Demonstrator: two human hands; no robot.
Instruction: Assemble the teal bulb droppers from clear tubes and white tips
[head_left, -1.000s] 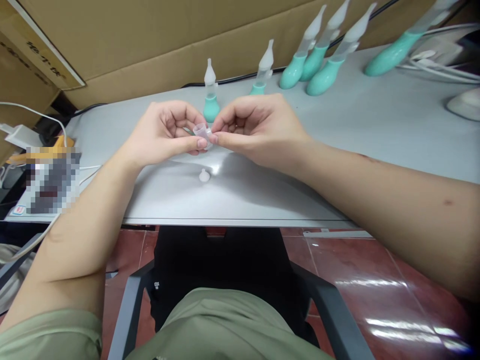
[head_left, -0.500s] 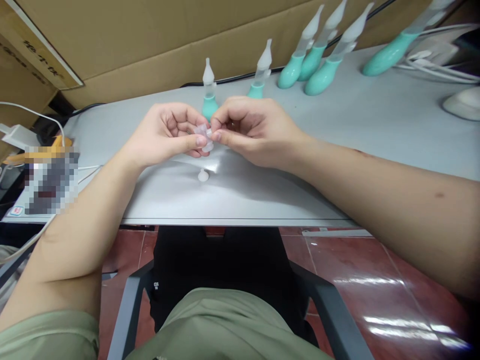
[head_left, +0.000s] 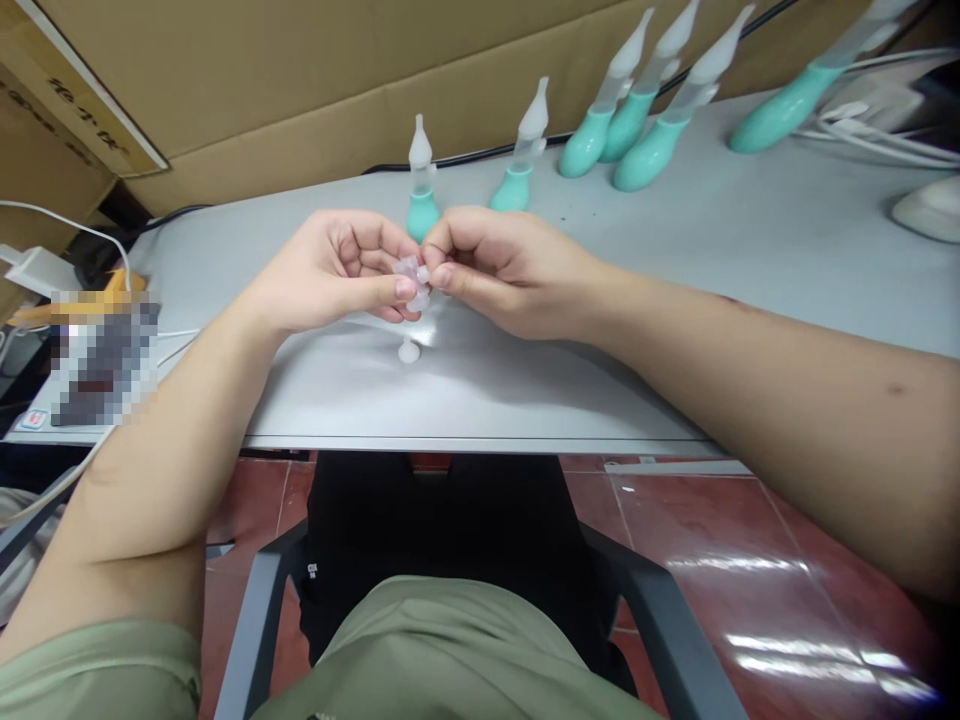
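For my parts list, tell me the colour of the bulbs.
The bulbs are turquoise green, best seen in the head view.

At the centre of the frame, the clear plastic piece (head_left: 411, 268) is partly covered by the left hand's fingers (head_left: 405, 289) and the right hand's fingers (head_left: 445, 276), so its full outline cannot be made out. Just above, the right hand hides the foot of a green bulb (head_left: 514, 187). At upper right, the top edge cuts the tip off the rightmost aspirator (head_left: 795, 104); the right edge crops a white rounded object (head_left: 934, 210). At left, pixelation masks a dark device (head_left: 105, 365). Handwriting at upper left is illegible; specks on the surface (head_left: 675, 260) are too tiny to identify.
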